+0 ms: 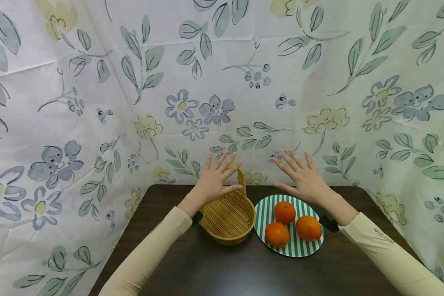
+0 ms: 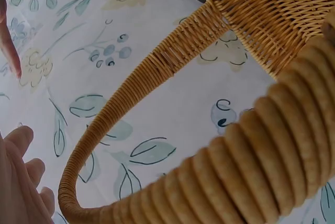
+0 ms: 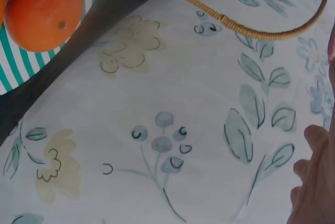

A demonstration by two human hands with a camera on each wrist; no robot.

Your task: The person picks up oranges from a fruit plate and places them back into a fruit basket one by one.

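Fingers spread, my left hand (image 1: 214,179) hovers over the back left of a wicker basket (image 1: 229,218) and hides part of its handle. The left wrist view shows the arched handle (image 2: 152,67) close up, with the left fingers apart from it. My right hand (image 1: 305,179) is held with spread fingers above the back edge of a green-and-white striped oval plate (image 1: 294,250). Three oranges lie on the plate: one at the back (image 1: 285,212), an orange at the front left (image 1: 277,234) and an orange at the right (image 1: 308,228). Both hands are bare of any object.
The basket and plate stand side by side on a dark brown table (image 1: 222,271). Behind and at both sides hangs a white cloth (image 1: 222,74) printed with flowers and leaves. Each wrist wears a dark band, seen as a black strap (image 1: 329,224) on the right.
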